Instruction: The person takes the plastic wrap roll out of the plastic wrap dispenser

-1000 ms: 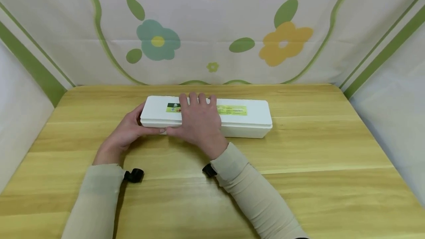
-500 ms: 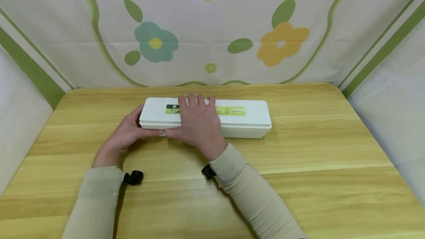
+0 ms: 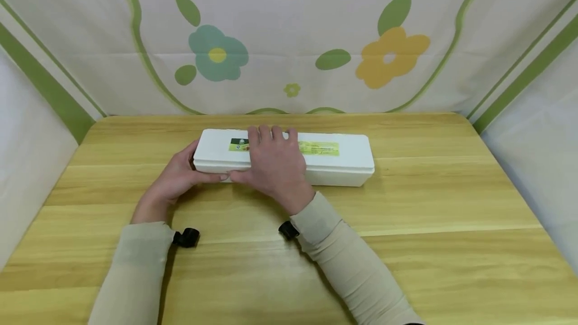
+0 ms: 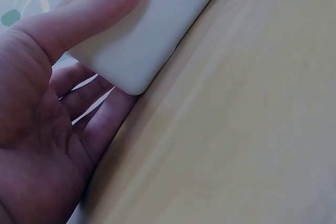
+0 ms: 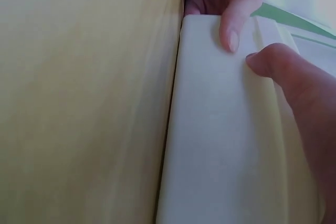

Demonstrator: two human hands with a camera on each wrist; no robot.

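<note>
A long white foam box (image 3: 336,178) with its lid (image 3: 354,152) on lies crosswise on the wooden table. A green and yellow label (image 3: 320,148) runs along the lid, partly covered by my right hand (image 3: 280,169). That hand spans the lid left of its middle, fingertips bent over the far edge and thumb on the front wall. My left hand (image 3: 176,177) holds the left end, its thumb along the front wall and its other fingers around the end. In the right wrist view, both thumbs press the box's front side (image 5: 215,129), close together but apart.
Wood-grain tabletop (image 3: 429,265) surrounds the box. Behind it hangs a pale cloth (image 3: 280,29) printed with flowers and leaves, and white cloth also stands at both sides. Each sleeve cuff carries a small black camera mount, such as the left mount (image 3: 187,237).
</note>
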